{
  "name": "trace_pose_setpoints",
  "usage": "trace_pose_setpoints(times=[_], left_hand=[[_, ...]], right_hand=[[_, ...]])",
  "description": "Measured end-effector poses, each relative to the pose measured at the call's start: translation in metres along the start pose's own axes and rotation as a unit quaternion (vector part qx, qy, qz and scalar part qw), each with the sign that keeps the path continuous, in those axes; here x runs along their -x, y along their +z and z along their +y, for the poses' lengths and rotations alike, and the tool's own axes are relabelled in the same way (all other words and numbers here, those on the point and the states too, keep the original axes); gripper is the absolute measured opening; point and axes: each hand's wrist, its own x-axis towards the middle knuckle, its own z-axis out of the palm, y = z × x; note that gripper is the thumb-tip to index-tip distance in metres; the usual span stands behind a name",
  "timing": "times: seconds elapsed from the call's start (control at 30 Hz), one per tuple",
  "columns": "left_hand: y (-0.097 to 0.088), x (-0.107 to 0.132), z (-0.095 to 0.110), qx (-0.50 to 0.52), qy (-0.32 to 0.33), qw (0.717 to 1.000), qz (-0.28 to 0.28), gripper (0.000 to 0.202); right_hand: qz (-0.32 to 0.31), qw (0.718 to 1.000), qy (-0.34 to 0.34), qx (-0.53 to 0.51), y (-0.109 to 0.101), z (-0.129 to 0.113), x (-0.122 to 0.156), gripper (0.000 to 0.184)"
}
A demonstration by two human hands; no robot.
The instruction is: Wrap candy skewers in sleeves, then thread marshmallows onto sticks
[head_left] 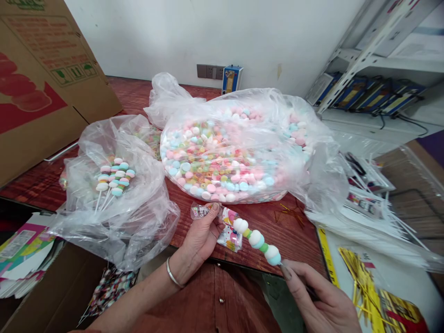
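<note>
My left hand [203, 236] is closed on a small printed clear wrapper bag [222, 226], holding it by its upper edge above the table's front edge. My right hand [321, 296] pinches the stick of a candy skewer [257, 239] with white, green and blue sweets. The skewer's tip rests at the mouth of the wrapper bag. A silver bangle sits on my left wrist.
A large clear bag of loose pastel candies [229, 152] lies on the red wooden table [287, 231]. A smaller clear bag with finished skewers [116, 178] sits at left. A cardboard box [38, 78] stands far left. Gold twist ties [367, 282] and white sticks [385, 217] lie at right.
</note>
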Motion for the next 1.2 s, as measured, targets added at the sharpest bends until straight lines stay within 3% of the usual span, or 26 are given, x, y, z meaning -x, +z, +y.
trace_pose_setpoints(times=[0.17, 0.43, 0.53, 0.67, 0.83, 0.97, 1.07, 1.2], left_hand=[[0.001, -0.001, 0.0, 0.024, 0.008, 1.0, -0.007, 0.035], [-0.001, 0.001, 0.0, 0.042, -0.038, 0.998, -0.037, 0.036], [0.002, 0.001, -0.001, 0.039, -0.027, 0.999, -0.026, 0.037], [0.008, 0.004, -0.001, 0.001, 0.009, 1.0, -0.009, 0.039], [0.013, 0.01, 0.001, -0.044, 0.045, 0.998, -0.021, 0.038], [0.015, 0.012, 0.004, -0.032, 0.018, 0.999, -0.014, 0.035], [0.014, 0.012, 0.004, -0.024, -0.004, 1.0, -0.008, 0.035], [0.014, 0.013, 0.001, -0.037, 0.006, 0.999, -0.03, 0.034]], right_hand=[[-0.006, 1.0, -0.01, -0.001, 0.0, 0.0, -0.002, 0.023], [-0.099, 0.973, 0.146, -0.147, -0.001, 0.009, -0.002, 0.039], [-0.092, 0.982, 0.115, -0.12, -0.001, 0.007, -0.003, 0.034], [-0.031, 0.998, 0.046, -0.039, -0.003, 0.001, -0.004, 0.026], [0.037, 0.999, -0.03, 0.024, 0.0, -0.001, -0.005, 0.018], [0.06, 0.995, -0.07, 0.028, 0.004, -0.004, -0.006, 0.013], [0.046, 0.997, -0.056, 0.01, 0.005, -0.008, -0.006, 0.012], [-0.004, 0.998, 0.037, -0.044, 0.006, -0.014, -0.005, 0.025]])
